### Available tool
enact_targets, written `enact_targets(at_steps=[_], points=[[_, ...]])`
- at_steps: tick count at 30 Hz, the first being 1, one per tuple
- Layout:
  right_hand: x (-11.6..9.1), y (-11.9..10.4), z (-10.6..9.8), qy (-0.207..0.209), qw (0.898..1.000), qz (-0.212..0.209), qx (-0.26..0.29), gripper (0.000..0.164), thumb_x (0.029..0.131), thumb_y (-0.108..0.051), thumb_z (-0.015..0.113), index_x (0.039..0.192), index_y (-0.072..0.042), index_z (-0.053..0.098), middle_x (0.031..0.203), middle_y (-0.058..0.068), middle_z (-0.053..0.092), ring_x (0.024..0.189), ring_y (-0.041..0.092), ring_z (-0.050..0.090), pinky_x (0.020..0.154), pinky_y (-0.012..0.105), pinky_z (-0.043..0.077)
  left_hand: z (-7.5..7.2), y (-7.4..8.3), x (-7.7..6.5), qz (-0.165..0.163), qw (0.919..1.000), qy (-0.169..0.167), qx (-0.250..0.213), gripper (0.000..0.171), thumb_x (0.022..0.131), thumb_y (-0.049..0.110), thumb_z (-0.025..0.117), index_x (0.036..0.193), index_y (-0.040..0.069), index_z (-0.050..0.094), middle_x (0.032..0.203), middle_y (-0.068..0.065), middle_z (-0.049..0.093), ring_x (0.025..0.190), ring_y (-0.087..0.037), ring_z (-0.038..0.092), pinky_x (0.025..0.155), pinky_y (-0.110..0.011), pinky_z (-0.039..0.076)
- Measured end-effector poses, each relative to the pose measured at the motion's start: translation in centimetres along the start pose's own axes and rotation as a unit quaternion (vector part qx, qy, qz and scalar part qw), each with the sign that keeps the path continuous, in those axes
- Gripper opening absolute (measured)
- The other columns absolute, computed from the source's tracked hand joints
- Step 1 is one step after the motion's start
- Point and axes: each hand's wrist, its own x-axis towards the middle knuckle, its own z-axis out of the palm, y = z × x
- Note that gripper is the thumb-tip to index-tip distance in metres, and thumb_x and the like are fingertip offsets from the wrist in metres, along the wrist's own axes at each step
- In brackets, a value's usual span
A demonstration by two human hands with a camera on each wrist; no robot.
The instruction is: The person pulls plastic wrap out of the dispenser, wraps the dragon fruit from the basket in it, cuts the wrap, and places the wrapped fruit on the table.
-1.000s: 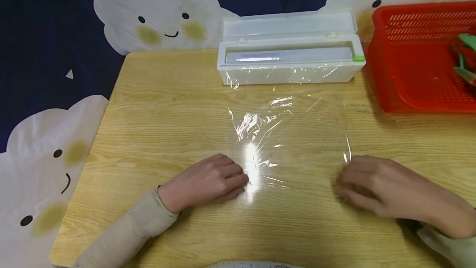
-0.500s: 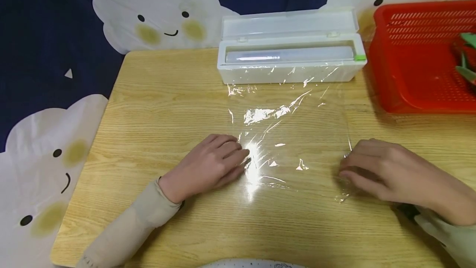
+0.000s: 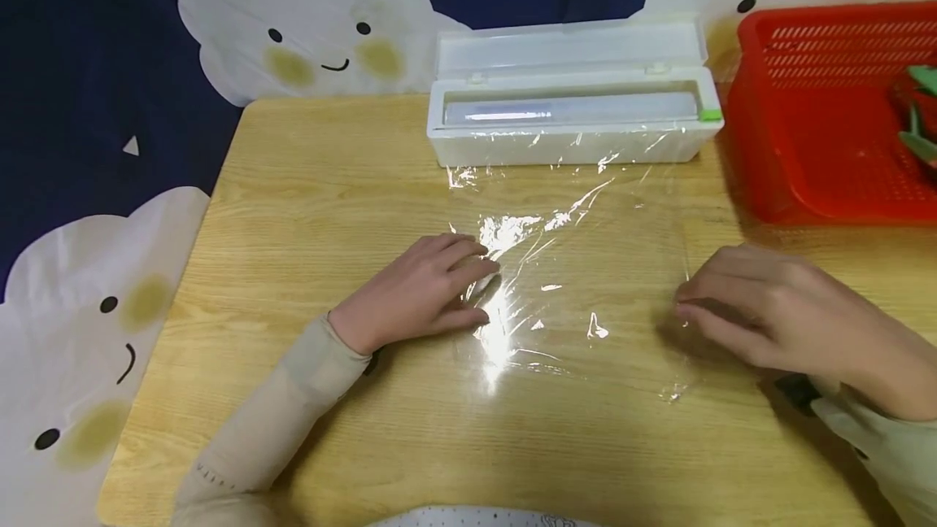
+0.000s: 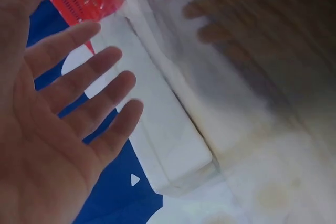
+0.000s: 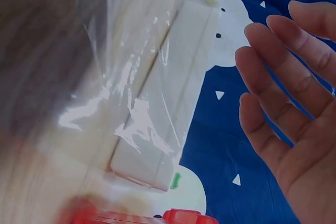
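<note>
A sheet of clear cling film (image 3: 571, 267) stretches over the wooden table from a white dispenser box (image 3: 571, 146). The box's lid stands up, and a film roll (image 3: 615, 108) lies inside. My left hand (image 3: 424, 287) is at the film's left edge, fingertips overlapping it in the head view; the left wrist view shows its fingers (image 4: 107, 72) spread and loosely bent. My right hand (image 3: 776, 307) hovers by the film's right edge, fingers bent loosely. In the right wrist view those fingers (image 5: 262, 77) hold nothing, and the shiny film (image 5: 136, 114) overlaps the box.
A red plastic basket (image 3: 761, 137) stands at the back right, with green-leaved items (image 3: 921, 145) in it. Dark blue cloth with white clouds (image 3: 322, 23) hangs behind the table (image 3: 315, 177). A white dotted item (image 3: 468, 517) shows at the front edge.
Both hands have moved away from me along the film's sides, toward the box. My left thumb and fingers have spread apart. The film's near right corner now lies farther from my right hand.
</note>
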Motion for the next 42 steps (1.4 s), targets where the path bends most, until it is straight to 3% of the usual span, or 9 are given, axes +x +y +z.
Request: enact_targets(at_steps=[7, 15, 26, 30, 35, 42], points=[[0.3, 0.2, -0.9, -0.033, 0.999, 0.036, -0.007, 0.045, 0.106, -0.053, 0.048, 0.088, -0.023, 0.078, 0.086, -0.014, 0.073, 0.081, 0.001, 0.061, 0.082, 0.008, 0.048, 0.4, -0.7, 0.8, -0.006, 0.9998, -0.018, 0.008, 0.053, 0.096, 0.046, 0.071, 0.136, 0.013, 0.064, 0.137, -0.012, 0.066, 0.138, -0.036, 0.056, 0.115, -0.051, 0.048], [1.9, 0.5, -1.0, 0.009, 1.0, -0.001, 0.0, 0.046, 0.105, -0.049, 0.052, 0.084, -0.018, 0.078, 0.079, -0.009, 0.073, 0.078, 0.003, 0.061, 0.083, 0.007, 0.047, 0.3, -0.9, 1.6, 0.012, 0.9996, -0.022, -0.015, 0.052, 0.094, 0.047, 0.073, 0.132, 0.012, 0.066, 0.13, -0.009, 0.068, 0.132, -0.034, 0.06, 0.113, -0.049, 0.05], [1.6, 1.0, -1.7, 0.015, 0.999, 0.035, -0.013, 0.053, 0.104, -0.055, 0.051, 0.083, -0.015, 0.079, 0.077, -0.004, 0.075, 0.08, 0.001, 0.061, 0.094, 0.001, 0.042, 0.4, -0.8, 2.1, 0.001, 0.9977, -0.064, -0.02, 0.074, 0.083, 0.047, 0.084, 0.143, 0.014, 0.056, 0.142, -0.014, 0.061, 0.142, -0.04, 0.051, 0.113, -0.052, 0.051], [1.5, 0.9, -1.9, 0.025, 0.999, 0.038, -0.017, 0.054, 0.104, -0.055, 0.051, 0.082, -0.014, 0.079, 0.075, -0.003, 0.074, 0.078, 0.001, 0.061, 0.092, 0.0, 0.042, 0.5, -0.7, 2.5, 0.006, 0.9973, -0.072, -0.01, 0.068, 0.084, 0.045, 0.083, 0.14, 0.015, 0.058, 0.137, -0.01, 0.062, 0.138, -0.037, 0.055, 0.108, -0.05, 0.054], [1.4, 0.9, -1.9, 0.037, 0.999, 0.028, -0.027, 0.055, 0.104, -0.054, 0.052, 0.079, -0.013, 0.079, 0.073, -0.002, 0.074, 0.075, 0.005, 0.061, 0.093, -0.001, 0.042, 0.4, -0.7, 2.8, 0.002, 0.9957, -0.09, -0.018, 0.057, 0.087, 0.046, 0.081, 0.131, 0.015, 0.064, 0.128, -0.004, 0.065, 0.122, -0.028, 0.062, 0.103, -0.044, 0.056], [1.3, 1.4, -1.9, 0.0, 0.998, 0.041, -0.043, 0.056, 0.104, -0.057, 0.048, 0.082, -0.015, 0.079, 0.076, -0.004, 0.075, 0.075, 0.006, 0.062, 0.088, 0.002, 0.044, 0.5, -0.8, 2.3, 0.004, 0.995, -0.091, -0.043, 0.053, 0.087, 0.043, 0.081, 0.127, 0.01, 0.067, 0.122, -0.007, 0.067, 0.11, -0.024, 0.065, 0.102, -0.038, 0.055]])
